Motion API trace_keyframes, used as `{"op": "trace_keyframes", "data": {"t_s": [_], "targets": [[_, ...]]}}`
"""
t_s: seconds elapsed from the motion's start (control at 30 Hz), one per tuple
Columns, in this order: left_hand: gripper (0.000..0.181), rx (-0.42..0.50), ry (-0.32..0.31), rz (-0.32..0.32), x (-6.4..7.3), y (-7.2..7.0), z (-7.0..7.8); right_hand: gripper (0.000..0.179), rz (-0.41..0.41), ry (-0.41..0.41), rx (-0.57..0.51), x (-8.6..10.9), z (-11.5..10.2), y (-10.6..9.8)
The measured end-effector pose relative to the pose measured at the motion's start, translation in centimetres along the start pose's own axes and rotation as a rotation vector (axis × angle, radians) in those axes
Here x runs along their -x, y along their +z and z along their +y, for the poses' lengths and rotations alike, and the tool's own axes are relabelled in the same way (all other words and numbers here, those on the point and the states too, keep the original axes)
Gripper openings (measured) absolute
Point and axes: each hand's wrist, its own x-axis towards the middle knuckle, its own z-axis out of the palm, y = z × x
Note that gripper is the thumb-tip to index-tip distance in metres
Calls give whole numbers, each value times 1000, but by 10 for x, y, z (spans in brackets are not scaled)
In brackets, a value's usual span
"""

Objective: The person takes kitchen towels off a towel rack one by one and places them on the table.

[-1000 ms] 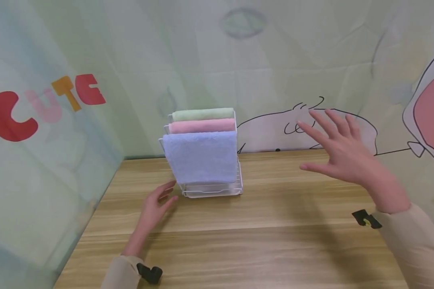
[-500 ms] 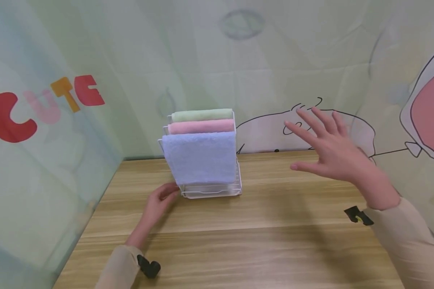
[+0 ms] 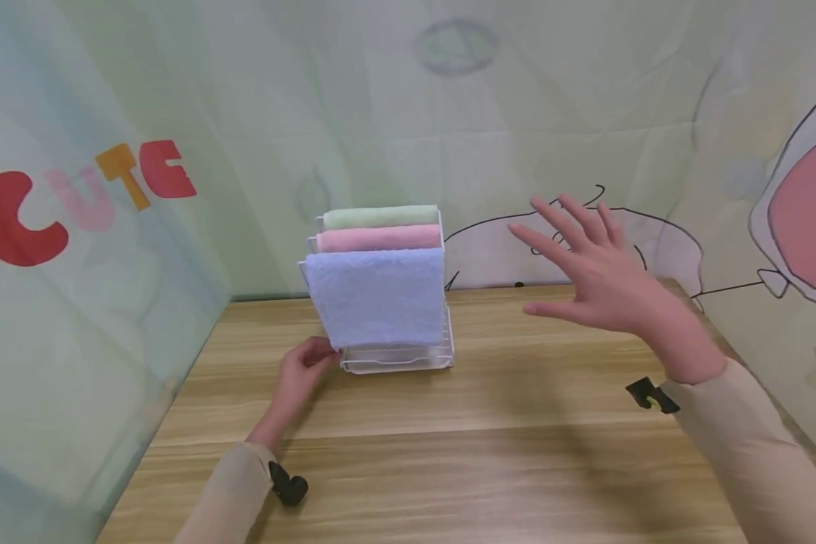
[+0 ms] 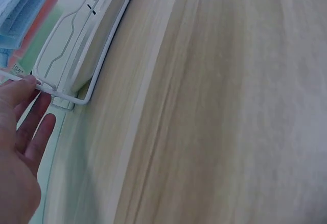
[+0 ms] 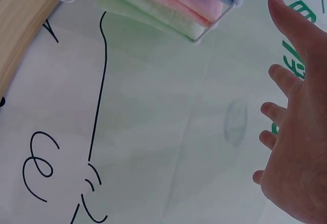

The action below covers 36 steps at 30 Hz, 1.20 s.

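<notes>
Where the wooden table (image 3: 483, 468) ends, a printed cloth backdrop (image 3: 258, 151) rises behind it and along the left, marked with colourful letters and black line drawings. Near the table's back edge stands a white wire rack (image 3: 396, 362), its foremost towel, a blue towel (image 3: 377, 298), covering most of what hangs behind. Three towels are on it in stepped rows: the blue one lowest and in front, a pink towel (image 3: 381, 239) next, and a green towel (image 3: 381, 217) highest, at the back. Below them, thin bent rods frame a shallow base. The blue cloth looks soft and fluffy; the tabletop shows streaked grain. The person's left hand (image 3: 298, 375) pinches the rack's lower left corner between thumb and fingers. Their right hand (image 3: 608, 283) hovers well apart to the right, fingers spread wide, holding nothing. Both arms wear beige sleeves (image 3: 737, 446).
</notes>
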Motion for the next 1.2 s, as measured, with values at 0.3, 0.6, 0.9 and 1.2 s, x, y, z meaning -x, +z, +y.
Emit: {"op": "trace_keyframes", "data": {"t_s": [0.3, 0.6, 0.9, 1.2], "targets": [[15, -22, -20, 0, 1, 0, 22, 92, 11, -31, -77, -36, -23, 7], [13, -35, 7, 41, -8, 3, -3, 91, 17, -92, -174, -78, -46, 22], [10, -52, 28, 73, -9, 10, 3, 86, 10, -89, -285, -106, -57, 42], [10, -83, 6, 75, -9, 7, 0, 70, 99, -112, -389, -126, -74, 70]]}}
